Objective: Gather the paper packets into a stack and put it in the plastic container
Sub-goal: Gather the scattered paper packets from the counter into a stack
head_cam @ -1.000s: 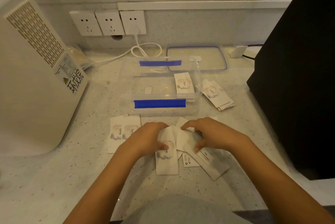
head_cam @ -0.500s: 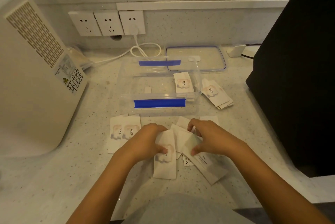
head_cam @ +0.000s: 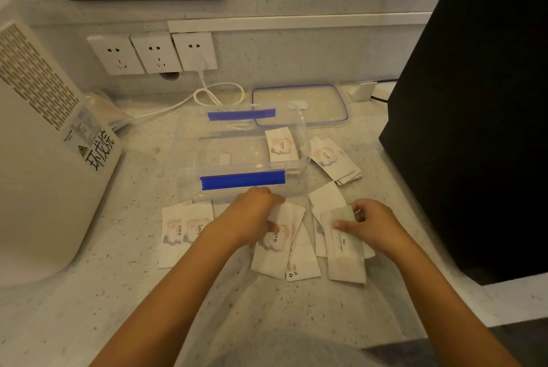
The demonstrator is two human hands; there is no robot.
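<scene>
Hands [head_cam: 255, 218] now apart, packets [head_cam: 275, 243] reading "love."

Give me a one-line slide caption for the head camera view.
Both hands, left hand and right hand, gather scattered paper packets before an open plastic container.

A pale speckled stone table [head_cam: 124, 301] carries everything. At its middle stands a clear plastic container [head_cam: 192, 156] with blue clips, its lid [head_cam: 299, 104] lying flat just behind to the right. White paper packets lie scattered near the front: two side by side at left [head_cam: 185, 233], an overlapping heap in the centre [head_cam: 302, 262], a small pile [head_cam: 335, 160] right of the container. A white appliance [head_cam: 38, 159] stands far left, a black box [head_cam: 474, 114] at right.
</scene>
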